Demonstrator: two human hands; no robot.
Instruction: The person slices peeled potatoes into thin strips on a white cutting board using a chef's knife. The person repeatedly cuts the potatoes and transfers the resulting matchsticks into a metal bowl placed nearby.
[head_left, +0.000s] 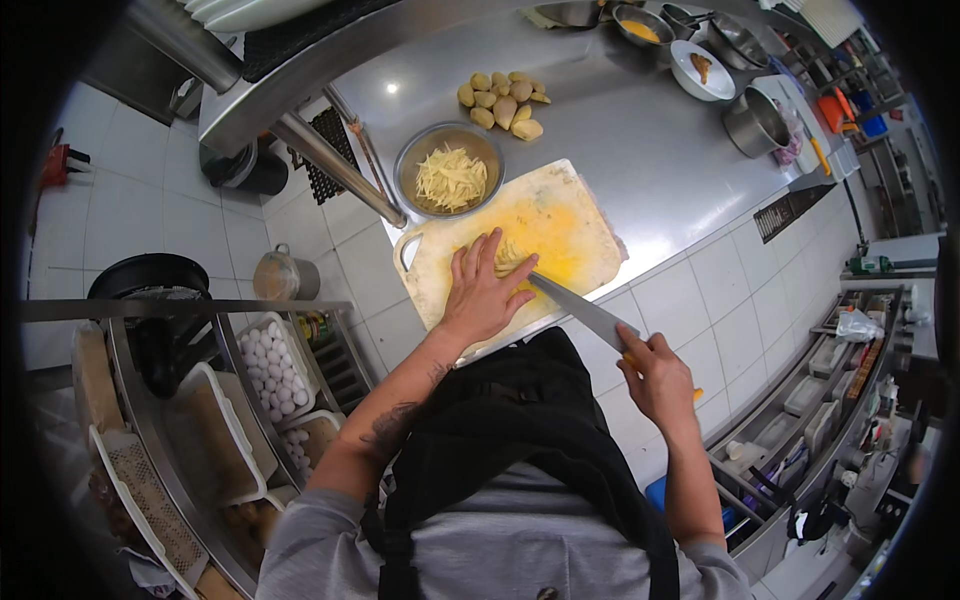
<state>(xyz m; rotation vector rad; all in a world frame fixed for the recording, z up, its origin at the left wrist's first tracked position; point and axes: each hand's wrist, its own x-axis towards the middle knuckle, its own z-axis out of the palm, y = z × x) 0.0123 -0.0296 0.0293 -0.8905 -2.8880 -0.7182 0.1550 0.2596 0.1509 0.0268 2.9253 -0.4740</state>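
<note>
My right hand (660, 375) grips the yellow handle of a chef's knife (585, 307), its blade tip resting at the cut pieces. My left hand (487, 289) lies palm down with fingers spread, over and beside thin pale-yellow strips (510, 257), probably potato, on a worn, yellow-stained white cutting board (551, 199). Past the board's far left side stands a steel bowl (401, 169) holding a heap of similar strips (451, 178). Several peeled potatoes (505, 111) lie in a group on the steel counter beyond the bowl.
A steel counter (622, 127) carries a white bowl (701, 71) with a brown food piece, a steel pot (754, 124) and a bowl of yellow liquid (641, 28). A steel post (337, 165) stands left of the board. Egg trays (277, 367) sit on a rack at lower left.
</note>
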